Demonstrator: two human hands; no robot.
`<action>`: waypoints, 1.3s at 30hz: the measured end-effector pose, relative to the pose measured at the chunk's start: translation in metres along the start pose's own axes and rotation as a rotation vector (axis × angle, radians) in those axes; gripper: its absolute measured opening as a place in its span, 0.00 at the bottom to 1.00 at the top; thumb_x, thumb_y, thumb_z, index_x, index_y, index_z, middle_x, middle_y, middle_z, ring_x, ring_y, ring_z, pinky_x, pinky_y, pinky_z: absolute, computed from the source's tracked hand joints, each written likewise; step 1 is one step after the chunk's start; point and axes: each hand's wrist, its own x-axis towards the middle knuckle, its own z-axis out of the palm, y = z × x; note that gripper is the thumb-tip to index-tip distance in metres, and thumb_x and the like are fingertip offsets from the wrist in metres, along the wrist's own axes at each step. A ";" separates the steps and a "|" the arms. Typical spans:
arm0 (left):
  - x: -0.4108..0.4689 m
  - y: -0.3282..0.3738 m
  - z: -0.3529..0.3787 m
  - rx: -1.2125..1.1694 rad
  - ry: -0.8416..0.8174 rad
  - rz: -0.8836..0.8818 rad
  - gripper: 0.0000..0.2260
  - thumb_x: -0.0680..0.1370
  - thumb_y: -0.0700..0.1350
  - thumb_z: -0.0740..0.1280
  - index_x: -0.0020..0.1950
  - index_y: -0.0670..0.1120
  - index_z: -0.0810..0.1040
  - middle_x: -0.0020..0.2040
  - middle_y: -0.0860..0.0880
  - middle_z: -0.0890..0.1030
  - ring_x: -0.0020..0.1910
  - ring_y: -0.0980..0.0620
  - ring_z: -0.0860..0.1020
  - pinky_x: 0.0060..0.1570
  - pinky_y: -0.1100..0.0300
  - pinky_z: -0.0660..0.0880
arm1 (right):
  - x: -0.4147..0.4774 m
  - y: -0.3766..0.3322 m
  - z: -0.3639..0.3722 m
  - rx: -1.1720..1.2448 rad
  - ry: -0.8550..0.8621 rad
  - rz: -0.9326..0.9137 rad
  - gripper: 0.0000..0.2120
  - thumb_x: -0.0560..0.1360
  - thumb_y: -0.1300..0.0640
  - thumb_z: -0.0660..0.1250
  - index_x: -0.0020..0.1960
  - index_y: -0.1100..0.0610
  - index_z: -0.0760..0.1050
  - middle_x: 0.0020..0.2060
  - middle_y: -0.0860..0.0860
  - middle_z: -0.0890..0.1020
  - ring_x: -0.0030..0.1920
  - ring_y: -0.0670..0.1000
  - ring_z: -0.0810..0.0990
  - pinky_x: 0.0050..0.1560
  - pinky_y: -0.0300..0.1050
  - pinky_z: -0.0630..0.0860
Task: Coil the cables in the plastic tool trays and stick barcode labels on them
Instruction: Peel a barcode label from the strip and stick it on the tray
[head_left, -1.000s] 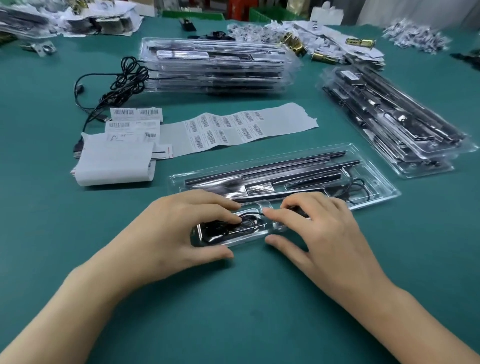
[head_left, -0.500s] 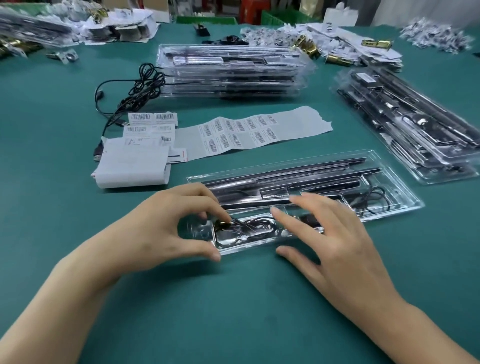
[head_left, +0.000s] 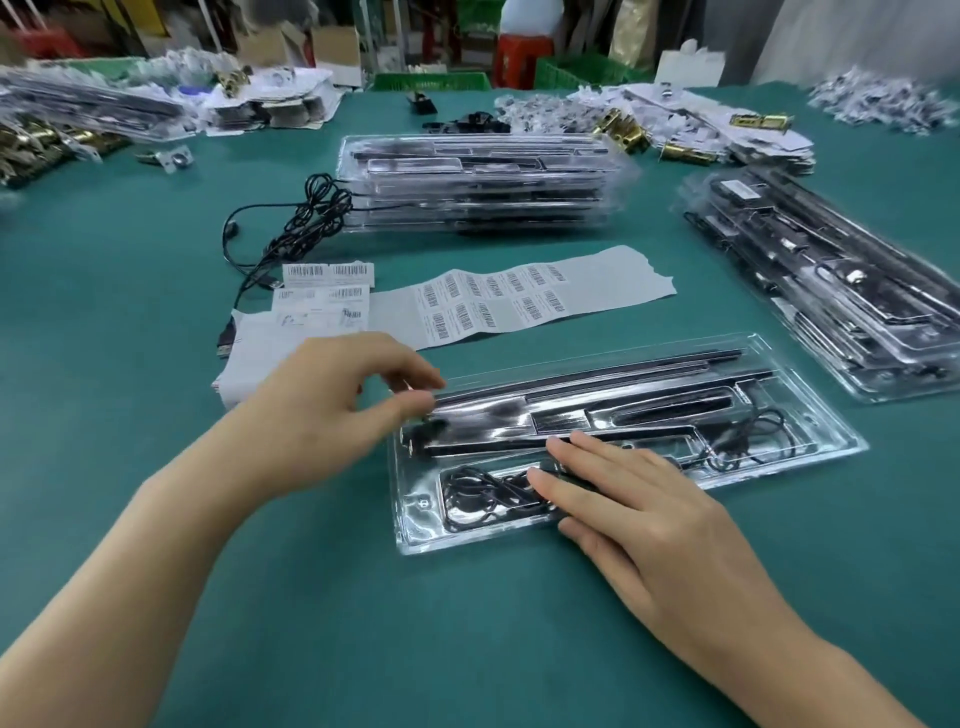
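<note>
Clear glossy plastic forms the moulded tray (head_left: 410, 530) toward the near edge of the green tabletop (head_left: 363, 597), its long slots holding dark metal tools. On it the right hand (head_left: 639, 509) lies flat, grip released, straight fingers pressing the thin black cable (head_left: 478, 493) coiled in the near-left pocket, probably to keep the springy loops down. At the tray's far-left corner the left hand (head_left: 322, 410) curls; whether it pinches the rim I cannot tell. Just beyond lies the matte paper label sheet (head_left: 519, 296)
</note>
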 end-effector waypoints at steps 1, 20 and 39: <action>0.011 -0.007 -0.004 0.100 0.064 -0.043 0.07 0.80 0.51 0.69 0.56 0.58 0.83 0.52 0.62 0.83 0.55 0.60 0.78 0.54 0.61 0.72 | 0.000 0.000 0.000 0.014 -0.004 0.006 0.18 0.79 0.51 0.67 0.69 0.49 0.80 0.70 0.46 0.78 0.73 0.49 0.74 0.68 0.56 0.76; 0.065 -0.060 0.000 0.071 0.103 -0.166 0.06 0.73 0.49 0.79 0.43 0.55 0.83 0.42 0.60 0.83 0.48 0.62 0.81 0.52 0.60 0.75 | 0.000 0.006 -0.001 0.205 0.162 0.103 0.13 0.82 0.48 0.65 0.61 0.51 0.83 0.57 0.43 0.79 0.61 0.48 0.77 0.59 0.49 0.75; 0.003 0.100 0.048 -1.053 0.008 -0.090 0.07 0.71 0.46 0.75 0.44 0.45 0.80 0.45 0.45 0.88 0.43 0.53 0.85 0.45 0.62 0.81 | 0.018 -0.051 -0.031 0.763 0.215 0.548 0.07 0.79 0.45 0.70 0.46 0.47 0.81 0.33 0.48 0.82 0.32 0.47 0.77 0.34 0.44 0.76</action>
